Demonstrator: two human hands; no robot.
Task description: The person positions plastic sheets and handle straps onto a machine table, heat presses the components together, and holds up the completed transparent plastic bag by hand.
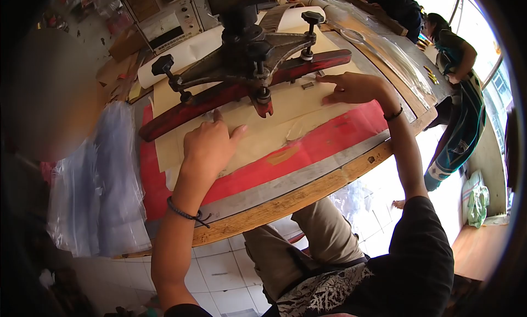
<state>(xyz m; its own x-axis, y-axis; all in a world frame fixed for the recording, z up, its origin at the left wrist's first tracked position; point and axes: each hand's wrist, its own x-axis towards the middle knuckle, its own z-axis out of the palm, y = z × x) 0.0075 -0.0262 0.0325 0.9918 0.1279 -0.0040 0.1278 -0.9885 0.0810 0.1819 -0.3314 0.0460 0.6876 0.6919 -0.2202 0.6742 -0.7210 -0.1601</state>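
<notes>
My left hand (208,144) rests on a beige sheet (258,131), its index finger stretched toward the long red bar (203,105) and its thumb apart. On the sheet's right side lies my right hand (357,89), index finger extended near a small dark rectangular piece (308,85). Neither hand appears to hold anything; some fingertips are hard to make out. Beneath the sheet is a red mat (329,144). The bar hangs over the sheet from a dark metal press head (247,56) with black knobs (163,65).
Clear plastic bags (99,185) hang over the table's left edge. The wooden table edge (285,201) curves before my body. A control box (164,20) and a white roll (186,56) stand behind. Another person (458,92) is at the right, and a further one sits at the back.
</notes>
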